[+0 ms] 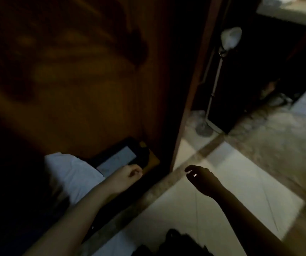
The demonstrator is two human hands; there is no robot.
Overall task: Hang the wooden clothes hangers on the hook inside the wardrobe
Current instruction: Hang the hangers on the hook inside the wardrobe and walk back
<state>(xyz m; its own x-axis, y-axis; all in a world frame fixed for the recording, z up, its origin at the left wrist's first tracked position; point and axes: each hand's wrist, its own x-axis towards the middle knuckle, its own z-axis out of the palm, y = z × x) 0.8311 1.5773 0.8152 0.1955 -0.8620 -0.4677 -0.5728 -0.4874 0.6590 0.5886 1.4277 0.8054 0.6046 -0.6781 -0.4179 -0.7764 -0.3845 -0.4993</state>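
The view is dark and smeared. The wardrobe (96,93) fills the left half, its wooden inner wall in shadow. Pale brown streaks (43,52) cross its upper left; they are too blurred to tell whether they are hangers. No hook can be made out. My left hand (128,175) hangs low inside the wardrobe near its floor, fingers loosely curled, with nothing visible in it. My right hand (201,179) hovers outside over the pale floor tiles (231,182), fingers relaxed and apart, holding nothing.
A dark flat object with a grey panel (119,159) lies on the wardrobe floor beside a white cloth bundle (71,172). The wardrobe's side edge (191,89) stands between my hands. A floor lamp (220,71) stands behind it, in front of dark furniture (255,71).
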